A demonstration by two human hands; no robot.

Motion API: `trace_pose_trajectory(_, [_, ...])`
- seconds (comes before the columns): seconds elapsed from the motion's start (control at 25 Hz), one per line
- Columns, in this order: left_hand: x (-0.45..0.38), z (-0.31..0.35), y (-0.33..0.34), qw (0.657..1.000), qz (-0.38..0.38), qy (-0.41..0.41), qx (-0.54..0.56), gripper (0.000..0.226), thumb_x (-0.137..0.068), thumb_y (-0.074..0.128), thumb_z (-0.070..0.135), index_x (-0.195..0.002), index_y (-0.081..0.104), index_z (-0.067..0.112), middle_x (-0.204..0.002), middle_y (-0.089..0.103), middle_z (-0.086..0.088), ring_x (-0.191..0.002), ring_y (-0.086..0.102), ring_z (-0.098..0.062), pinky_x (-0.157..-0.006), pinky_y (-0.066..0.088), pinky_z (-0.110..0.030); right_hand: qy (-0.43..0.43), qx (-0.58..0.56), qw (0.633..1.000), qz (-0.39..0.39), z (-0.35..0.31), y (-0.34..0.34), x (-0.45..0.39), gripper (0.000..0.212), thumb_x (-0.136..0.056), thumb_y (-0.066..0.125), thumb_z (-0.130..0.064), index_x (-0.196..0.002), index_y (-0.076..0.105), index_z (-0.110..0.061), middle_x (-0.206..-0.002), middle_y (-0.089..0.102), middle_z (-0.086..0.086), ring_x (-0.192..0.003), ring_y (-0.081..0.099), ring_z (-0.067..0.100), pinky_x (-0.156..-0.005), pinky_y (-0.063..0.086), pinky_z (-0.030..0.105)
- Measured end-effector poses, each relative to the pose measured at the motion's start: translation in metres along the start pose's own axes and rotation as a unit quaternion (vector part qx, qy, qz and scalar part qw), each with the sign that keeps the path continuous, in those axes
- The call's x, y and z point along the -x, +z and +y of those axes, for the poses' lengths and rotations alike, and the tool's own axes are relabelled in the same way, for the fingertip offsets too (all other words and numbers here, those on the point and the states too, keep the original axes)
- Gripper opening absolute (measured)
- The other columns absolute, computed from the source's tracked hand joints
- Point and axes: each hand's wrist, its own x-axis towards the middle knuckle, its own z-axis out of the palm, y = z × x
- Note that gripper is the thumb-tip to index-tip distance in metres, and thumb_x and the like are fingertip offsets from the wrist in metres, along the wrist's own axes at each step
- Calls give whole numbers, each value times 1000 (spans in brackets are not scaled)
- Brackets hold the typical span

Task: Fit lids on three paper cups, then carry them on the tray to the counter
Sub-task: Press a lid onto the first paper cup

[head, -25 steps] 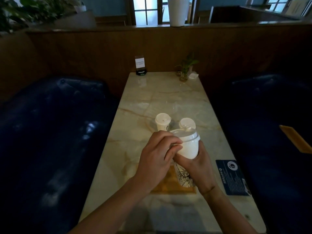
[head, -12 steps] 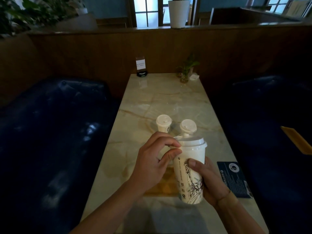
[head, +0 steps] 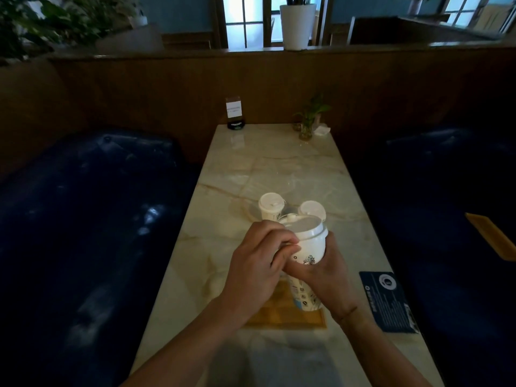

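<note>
Both hands meet on the tall cup above the worktop's near edge: my right hand wraps its upright body, left fingers pinch under its lid.

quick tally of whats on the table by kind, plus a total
lidded paper cups: 3 (one in the hands, two behind)
wooden tray: 1
dark blue card: 1
sign holder: 1
plant in glass vase: 1
white napkin: 1
total: 8
</note>
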Motion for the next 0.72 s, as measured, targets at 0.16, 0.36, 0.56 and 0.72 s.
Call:
trace_pose_trajectory(0.16, [4, 2, -1, 999, 25, 24, -7, 11, -91, 67, 24, -97, 68, 15, -101, 59, 6, -98, 58, -7, -88, 48, -17, -29, -18, 999, 3, 2, 0, 5, 77, -59, 88, -41, -124, 52, -19, -110, 70, 0, -96, 70, 15, -80, 60, 38])
trace_pose_trajectory(0.36, [8, 5, -11, 999, 23, 14, 28, 11, -92, 64, 22, -98, 69, 14, -102, 62, 4, -99, 59, -4, -89, 46, -15, 6, -162, 983, -84, 4, -13, 9, 64, -59, 85, -32, -116, 62, -15, -104, 75, 11, -93, 73, 26, -78, 62, 42])
trace_pose_trajectory(0.56, [11, 0, -20, 997, 15, 19, 72, 9, -90, 67, 20, -96, 68, 14, -99, 65, 2, -97, 63, -5, -87, 48, -17, 84, -282, 936, -193, 10, -22, 9, 59, -58, 81, -21, -113, 66, -8, -101, 75, 19, -88, 73, 30, -68, 60, 34])
trace_pose_trajectory(0.72, [16, -7, -15, 999, 29, 21, 36, 8, -91, 64, 20, -96, 67, 13, -98, 63, 1, -95, 60, -3, -86, 48, -16, 109, -261, 935, -215, 9, -20, 5, 68, -60, 80, -26, -123, 59, -12, -113, 72, 19, -99, 71, 32, -77, 60, 38])
